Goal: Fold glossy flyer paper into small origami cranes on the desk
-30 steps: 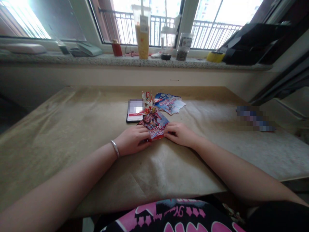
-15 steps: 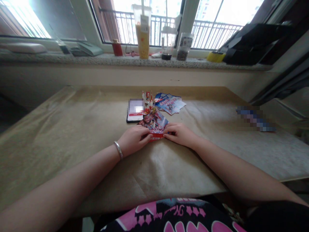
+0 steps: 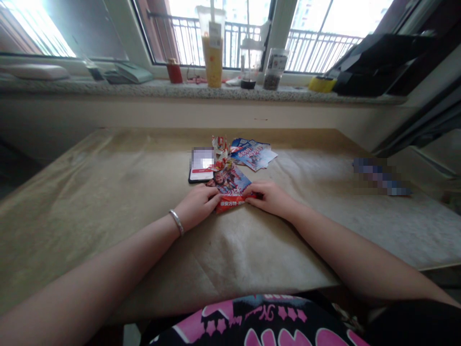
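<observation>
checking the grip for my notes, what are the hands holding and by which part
The printed sheet, by its near red strip: left hand at the left end, right hand at the right.

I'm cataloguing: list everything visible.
Table: one, tan, foreground
Sheet: one, multicoloured, table's centre
Cards: several, bluish, beyond sheet
Papers: uncounted, red, beside cards
Phone: one, dark, beside papers
Blurred item: one, bluish, table's right
Sill: one, grey, behind table
Cup: one, yellow, sill
Containers: two, clear, sill
Bulky item: one, black, sill
Clutter: several, mixed, sill
Railing: one, dark, outside windows
Shirt: one, black, bottom
Bracelet: one, silver, left wrist
Left hand: one, on sheet
Right hand: one, on sheet
</observation>
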Motion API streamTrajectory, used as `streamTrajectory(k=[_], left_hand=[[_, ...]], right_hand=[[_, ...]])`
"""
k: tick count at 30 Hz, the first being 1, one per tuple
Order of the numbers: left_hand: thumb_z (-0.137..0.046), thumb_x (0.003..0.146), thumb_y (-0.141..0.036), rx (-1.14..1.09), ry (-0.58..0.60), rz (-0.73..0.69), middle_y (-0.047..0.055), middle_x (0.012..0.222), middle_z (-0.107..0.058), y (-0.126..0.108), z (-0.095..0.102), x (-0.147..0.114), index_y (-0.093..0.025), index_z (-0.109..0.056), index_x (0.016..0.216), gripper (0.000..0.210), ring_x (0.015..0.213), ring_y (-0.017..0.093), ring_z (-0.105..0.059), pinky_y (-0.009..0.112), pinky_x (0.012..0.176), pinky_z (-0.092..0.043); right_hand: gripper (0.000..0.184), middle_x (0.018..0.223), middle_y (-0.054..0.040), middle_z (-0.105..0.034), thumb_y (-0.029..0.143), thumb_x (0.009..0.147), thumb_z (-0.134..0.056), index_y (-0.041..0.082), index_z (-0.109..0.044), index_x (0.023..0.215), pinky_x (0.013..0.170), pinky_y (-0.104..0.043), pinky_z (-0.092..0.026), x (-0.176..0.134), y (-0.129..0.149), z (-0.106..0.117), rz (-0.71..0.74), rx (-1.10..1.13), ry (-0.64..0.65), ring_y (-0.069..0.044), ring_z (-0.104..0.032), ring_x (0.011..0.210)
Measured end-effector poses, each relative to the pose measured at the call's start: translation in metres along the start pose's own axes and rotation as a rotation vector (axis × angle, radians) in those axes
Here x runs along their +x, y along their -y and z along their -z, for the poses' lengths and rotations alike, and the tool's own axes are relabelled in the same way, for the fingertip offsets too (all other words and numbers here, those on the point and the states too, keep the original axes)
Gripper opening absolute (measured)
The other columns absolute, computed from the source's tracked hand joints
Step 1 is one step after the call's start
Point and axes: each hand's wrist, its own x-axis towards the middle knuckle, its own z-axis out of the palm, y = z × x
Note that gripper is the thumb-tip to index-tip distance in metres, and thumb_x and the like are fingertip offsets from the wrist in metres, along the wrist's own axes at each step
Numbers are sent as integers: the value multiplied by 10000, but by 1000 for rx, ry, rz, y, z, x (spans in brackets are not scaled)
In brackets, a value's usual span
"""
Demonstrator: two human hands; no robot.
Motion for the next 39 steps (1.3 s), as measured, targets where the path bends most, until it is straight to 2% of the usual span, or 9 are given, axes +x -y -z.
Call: streamTrajectory(k=[4, 20, 27, 34, 39], left_hand=[[-418, 914, -345, 66, 10, 49, 59, 751, -640, -1, 0, 2, -166, -608, 697, 340, 767, 203, -541, 310, 697, -404], [-455, 902, -337, 256, -17, 9, 55, 782, -611, 0, -4, 6, -165, -592, 735, 276, 702, 169, -543, 272, 614, -367], [-474, 891, -332, 245, -17, 33, 39, 771, -611, 1, -4, 9, -169, -582, 727, 255, 671, 153, -542, 258, 583, -351], [-500, 875, -330, 211, -33, 55, 24, 714, -596, 0, -3, 9, -172, -573, 725, 230, 625, 145, -525, 250, 553, -335], [-566, 842, -350, 119, -71, 88, -8, 687, -567, 6, -3, 8, -176, -582, 828, 176, 585, 128, -490, 230, 516, -310]], right_hand=[[142, 927, -79, -681, 191, 839, -610, 178, -733, 910, 801, -289, -494, 1, -2, -1, 83, 9, -21, -162, -621, 861], [231, 966, -65, -688, 281, 901, -548, 239, -738, 1026, 765, -300, -458, -2, 3, 3, 107, -356, 46, -173, -606, 867], [250, 955, -67, -685, 300, 913, -525, 225, -732, 1032, 735, -298, -440, -2, 4, 3, 134, -434, 57, -178, -590, 848], [273, 935, -63, -675, 224, 904, -507, 242, -706, 1090, 729, -296, -428, 0, 6, -1, 206, -424, 45, -175, -558, 830], [276, 935, -69, -672, 239, 904, -509, 236, -707, 1096, 702, -292, -421, 0, 10, -1, 225, -453, 45, -171, -548, 800]])
